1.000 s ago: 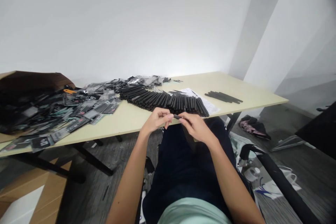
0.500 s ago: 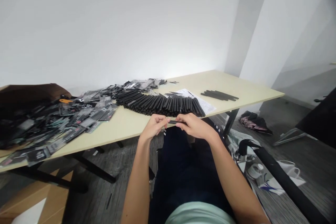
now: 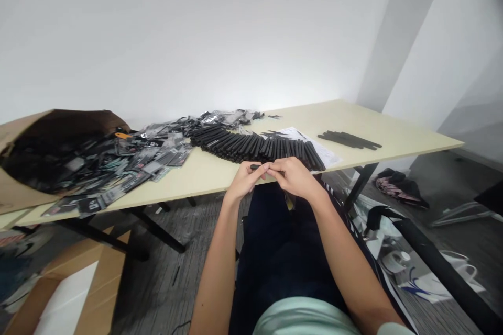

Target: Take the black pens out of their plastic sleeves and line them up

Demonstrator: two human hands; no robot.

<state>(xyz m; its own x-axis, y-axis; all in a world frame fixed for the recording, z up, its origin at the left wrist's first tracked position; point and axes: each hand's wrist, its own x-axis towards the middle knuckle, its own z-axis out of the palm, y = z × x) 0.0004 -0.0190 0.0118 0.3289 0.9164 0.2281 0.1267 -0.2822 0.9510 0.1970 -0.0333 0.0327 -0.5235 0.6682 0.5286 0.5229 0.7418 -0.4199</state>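
Head view: slim black rod (image 3: 255,166) sits just above the desk (image 3: 396,133) front edge, pinched by the closed fingers (image 3: 265,167) of left hand (image 3: 247,180) and right hand (image 3: 294,178); a slipped pinch could drop it to the floor (image 3: 157,272) or disturb the adjacent row of black tubes (image 3: 255,147); printed packets (image 3: 153,159) show no legible labels.

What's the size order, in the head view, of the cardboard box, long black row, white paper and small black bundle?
1. cardboard box
2. long black row
3. white paper and small black bundle, unranked: they look alike, and the row covers part of the paper.
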